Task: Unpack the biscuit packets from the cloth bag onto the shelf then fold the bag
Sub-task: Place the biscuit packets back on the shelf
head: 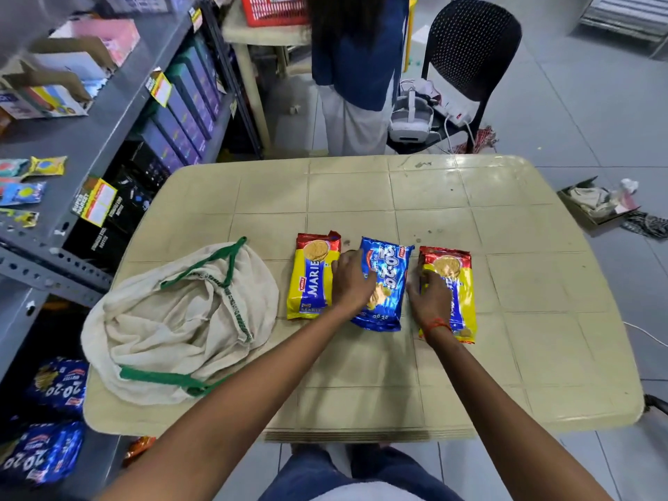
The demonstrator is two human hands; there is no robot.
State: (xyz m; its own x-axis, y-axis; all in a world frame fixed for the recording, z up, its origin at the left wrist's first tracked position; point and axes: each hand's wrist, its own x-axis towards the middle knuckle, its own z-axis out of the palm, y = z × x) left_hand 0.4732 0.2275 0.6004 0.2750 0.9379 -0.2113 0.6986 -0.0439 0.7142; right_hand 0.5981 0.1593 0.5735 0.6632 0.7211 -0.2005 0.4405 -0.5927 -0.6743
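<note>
Table: one flat beige plastic table [506, 356] with round corners and square lines pressed into its top.
Bag: one soft cream cloth bag with green straps [173, 320], floppy and crumpled, lies on the left side of the table. It is near the packets but not touching them.
Packets: three shiny plastic biscuit packets lie flat in a row in the middle of the table.
Yellow ones: two, the left yellow and red packet [312, 283] and the right yellow and red packet [459, 283]. Each is long, with a round biscuit drawn on it.
Blue one: one crinkly blue packet [390, 280] lies between them.
Left hand: the left hand [352, 280] lies on the left side of the blue packet with bent fingers. It is blurry, so I cannot tell if it holds or only presses.
Right hand: the right hand [430, 298] curls its fingers on the left edge of the right yellow and red packet and holds it.
Shelf: one grey metal shelf [108, 113] stands left of the table, with boxes on it. The three packets are not on it yet.
Chair: one black plastic chair with tiny holes [470, 48] stands past the table.
</note>
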